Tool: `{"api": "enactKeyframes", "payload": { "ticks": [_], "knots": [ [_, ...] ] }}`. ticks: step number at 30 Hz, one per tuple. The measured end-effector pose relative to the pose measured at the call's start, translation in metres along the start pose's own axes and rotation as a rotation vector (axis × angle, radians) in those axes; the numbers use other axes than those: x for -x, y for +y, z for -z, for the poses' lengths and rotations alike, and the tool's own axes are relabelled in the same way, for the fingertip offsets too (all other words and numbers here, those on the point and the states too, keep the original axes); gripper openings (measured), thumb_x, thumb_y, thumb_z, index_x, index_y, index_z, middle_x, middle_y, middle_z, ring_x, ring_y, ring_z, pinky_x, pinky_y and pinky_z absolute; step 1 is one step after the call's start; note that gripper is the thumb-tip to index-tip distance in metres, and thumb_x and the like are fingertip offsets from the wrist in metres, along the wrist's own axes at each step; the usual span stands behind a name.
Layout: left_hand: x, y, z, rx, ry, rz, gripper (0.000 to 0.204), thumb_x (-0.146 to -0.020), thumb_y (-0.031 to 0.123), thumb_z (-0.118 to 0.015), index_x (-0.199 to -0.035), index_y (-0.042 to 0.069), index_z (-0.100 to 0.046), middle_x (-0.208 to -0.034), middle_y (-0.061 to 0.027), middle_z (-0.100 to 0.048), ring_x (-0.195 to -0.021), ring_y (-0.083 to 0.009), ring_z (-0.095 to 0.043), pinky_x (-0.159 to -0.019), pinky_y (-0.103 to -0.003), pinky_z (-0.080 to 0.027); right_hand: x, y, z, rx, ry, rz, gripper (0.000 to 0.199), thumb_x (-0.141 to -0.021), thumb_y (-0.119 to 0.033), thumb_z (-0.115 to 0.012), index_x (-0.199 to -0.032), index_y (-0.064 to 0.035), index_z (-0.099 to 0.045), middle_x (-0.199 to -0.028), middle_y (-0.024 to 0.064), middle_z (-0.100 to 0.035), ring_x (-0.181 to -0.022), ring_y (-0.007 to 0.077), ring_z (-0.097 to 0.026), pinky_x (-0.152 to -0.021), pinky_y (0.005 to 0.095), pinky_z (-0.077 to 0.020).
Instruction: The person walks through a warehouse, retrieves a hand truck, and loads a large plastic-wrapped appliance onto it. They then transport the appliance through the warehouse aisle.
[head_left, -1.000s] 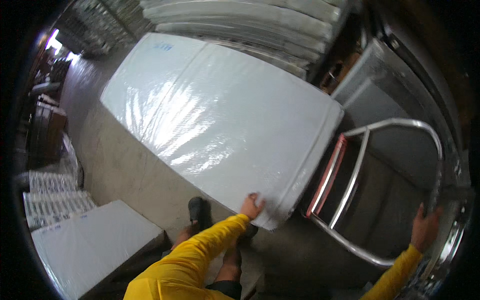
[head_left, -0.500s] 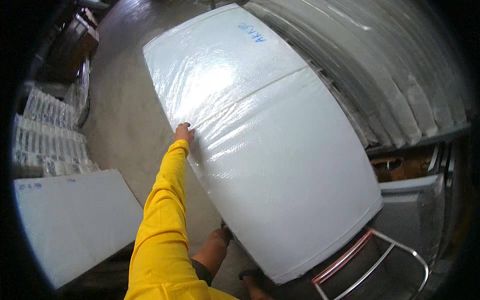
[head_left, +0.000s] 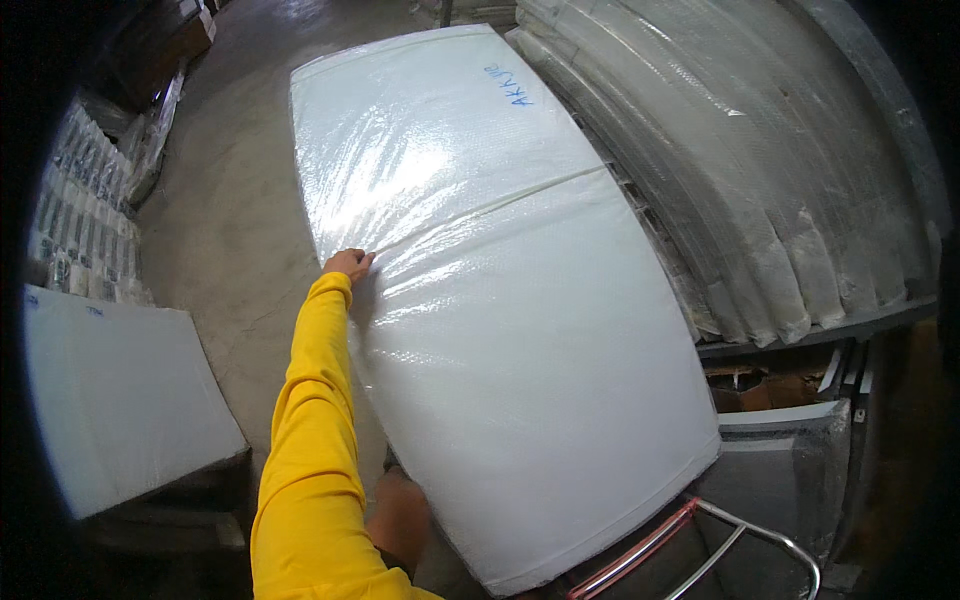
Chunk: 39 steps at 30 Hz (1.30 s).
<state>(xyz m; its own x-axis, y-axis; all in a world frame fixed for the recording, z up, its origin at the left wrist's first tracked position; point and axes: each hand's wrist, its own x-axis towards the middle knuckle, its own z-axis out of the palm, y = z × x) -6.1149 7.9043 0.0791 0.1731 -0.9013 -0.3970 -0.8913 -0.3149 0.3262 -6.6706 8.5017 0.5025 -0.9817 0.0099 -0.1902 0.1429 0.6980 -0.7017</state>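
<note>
Half a second ago the left hand was at this same spot on the large white package, at the near end of the crosswise seam; that has stayed the same. A second ago it was by the corner nearest the person, while the right hand was at the metal handle. Now the right hand is out of view, so I cannot tell its state. Since the last frame the view has swung a little: the package sits slightly further toward 9 o'clock, and less of the handle shows, at about 4:30.

The left hand, at 9 o'clock, has its fingers bent over the package's long edge; whether they pinch the wrap or only rest there, I cannot tell. The yellow sleeve reaches up from 7 o'clock.

The package lies across the middle, its length running from between 11 and 12 o'clock down to 5 o'clock. It is broad, flat and white under clear, finely bubbled wrap. Creases fan out from beside the hand, with a bright glare patch at 10 o'clock. Blue handwriting marks the far end, near 12 o'clock. A smaller white package lies at 8 o'clock, and wrapped panels stand at 2 o'clock.
</note>
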Motion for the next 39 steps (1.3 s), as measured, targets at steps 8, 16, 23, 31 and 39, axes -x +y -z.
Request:
{"api": "enactKeyframes", "payload": {
  "ticks": [8,16,23,31,39],
  "knots": [
    [0.021,0.019,-0.010,-0.018,0.011,-0.057,0.046,-0.092,0.048,-0.047,-0.115,0.014,-0.067,-0.113,-0.0141,-0.066,-0.107,-0.0344,-0.061,-0.095,-0.043,-0.047,0.006,0.049,0.039,-0.086,0.031,-0.046,0.066,-0.083,-0.039,-0.067,-0.135,-0.0047,-0.046,-0.121,0.0138,-0.058,-0.107,0.0278,-0.057,-0.090,0.0406,-0.0461],
    [-0.097,-0.137,-0.063,0.017,0.193,-0.153,0.056,-0.089,0.054,-0.051,-0.112,0.005,-0.067,-0.101,-0.0204,-0.068,-0.097,-0.0338,-0.065,-0.086,-0.044,-0.048,-0.009,0.104,0.183,-0.325,0.036,-0.253,0.064,-0.082,-0.040,-0.067,-0.132,-0.0045,-0.050,-0.115,0.0129,-0.061,-0.101,0.0266,-0.060,-0.087,0.0391,-0.0489],
    [-0.049,-0.093,-0.049,-0.038,-0.034,-0.200,0.067,-0.095,0.050,-0.043,-0.127,-0.008,-0.052,-0.128,-0.0272,-0.054,-0.121,-0.0378,-0.051,-0.102,-0.040,-0.040,0.041,0.094,0.204,-0.038,0.279,-0.275,0.030,-0.080,-0.036,-0.072,-0.069,-0.0189,-0.050,-0.050,-0.0048,-0.043,-0.035,0.0111,-0.039,-0.035,0.0272,-0.0331],
    [0.133,-0.089,-0.232,-0.284,0.230,-0.781,0.045,-0.096,0.023,-0.047,-0.133,-0.002,-0.045,-0.133,-0.0222,-0.051,-0.119,-0.0355,-0.051,-0.102,-0.040,-0.041,0.010,0.113,0.218,-0.104,0.240,-0.194,0.023,-0.084,-0.029,-0.070,-0.085,-0.0123,-0.054,-0.056,-0.0018,-0.048,-0.039,0.0108,-0.044,-0.037,0.0257,-0.0366],
    [0.632,0.131,-0.346,-0.073,-0.729,-0.465,0.055,-0.085,0.047,-0.063,-0.113,0.000,-0.061,-0.113,-0.0199,-0.063,-0.102,-0.0368,-0.061,-0.088,-0.042,-0.049,0.008,0.103,0.209,-0.137,0.090,-0.024,0.040,-0.078,-0.017,-0.069,-0.112,-0.0045,-0.053,-0.064,0.0005,-0.052,-0.046,0.0126,-0.048,-0.043,0.0267,-0.0414]
  ]
}}
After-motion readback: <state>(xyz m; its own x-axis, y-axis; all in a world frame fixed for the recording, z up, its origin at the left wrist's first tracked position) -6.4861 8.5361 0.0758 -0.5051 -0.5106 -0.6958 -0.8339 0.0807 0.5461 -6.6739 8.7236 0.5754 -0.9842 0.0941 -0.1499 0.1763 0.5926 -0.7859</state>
